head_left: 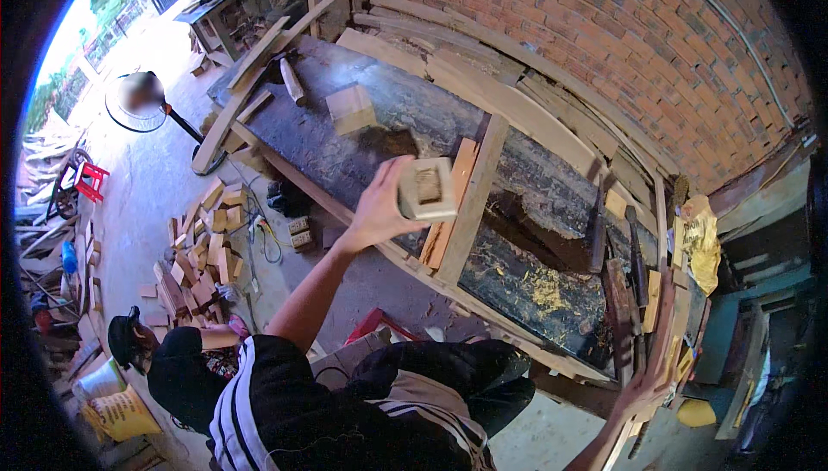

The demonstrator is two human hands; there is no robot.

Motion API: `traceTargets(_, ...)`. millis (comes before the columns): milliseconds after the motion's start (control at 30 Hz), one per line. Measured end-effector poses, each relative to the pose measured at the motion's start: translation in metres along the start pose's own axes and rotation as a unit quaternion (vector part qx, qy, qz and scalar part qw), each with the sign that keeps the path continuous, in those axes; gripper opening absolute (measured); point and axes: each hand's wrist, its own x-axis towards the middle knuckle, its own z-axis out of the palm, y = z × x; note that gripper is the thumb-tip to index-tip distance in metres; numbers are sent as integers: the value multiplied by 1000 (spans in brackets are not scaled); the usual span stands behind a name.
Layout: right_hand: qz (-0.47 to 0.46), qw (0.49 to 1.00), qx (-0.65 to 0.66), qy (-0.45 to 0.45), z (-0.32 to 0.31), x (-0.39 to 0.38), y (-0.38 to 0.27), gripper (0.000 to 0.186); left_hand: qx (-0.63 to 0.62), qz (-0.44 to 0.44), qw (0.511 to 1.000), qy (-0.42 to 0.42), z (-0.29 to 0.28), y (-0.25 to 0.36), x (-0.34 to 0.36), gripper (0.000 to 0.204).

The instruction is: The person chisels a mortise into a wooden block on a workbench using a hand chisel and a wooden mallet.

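My left hand (379,205) grips a pale wooden block (428,188) with a square recess cut into its upper face. It holds the block above the dark workbench (414,100), beside a wooden bar (473,204) and an orange-brown strip (448,212) lying across the bench. At the lower right, my right hand (642,392) rests at the bench's right end by upright wooden pieces. Its fingers look stretched along the wood and hold nothing I can make out. Farther back, another pale block (350,109) sits on the bench, with a rounded wooden piece (291,83) to its left.
Shavings (545,290) lie near the bench's right end, beside long dark tools (636,255). Cut blocks (203,251) are heaped on the floor at left, near a person in a black cap (129,333). A standing fan (138,100) is beyond. A brick wall (604,48) runs behind.
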Motion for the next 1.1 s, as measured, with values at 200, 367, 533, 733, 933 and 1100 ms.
traceTargets(200,-82,992,94,-31,-40,-33,-95,56,-92,2,979,-180,37,77,-4,106)
traceTargets(367,-66,968,219,-98,-45,-41,-153,48,-112,130,959,-224,114,110,-34,114)
traceTargets(533,-87,961,226,-137,-36,-47,-179,44,-84,137,938,-308,158,111,-51,122)
traceTargets(733,-78,949,235,-196,-2,-61,-193,39,-131,191,953,-195,110,93,-31,106)
traceTargets(933,-43,975,161,-145,11,-76,-213,40,-6,92,993,76,50,21,27,70)
traceTargets(1100,-29,981,145,-127,10,-67,-209,42,138,72,978,140,33,-123,91,74)
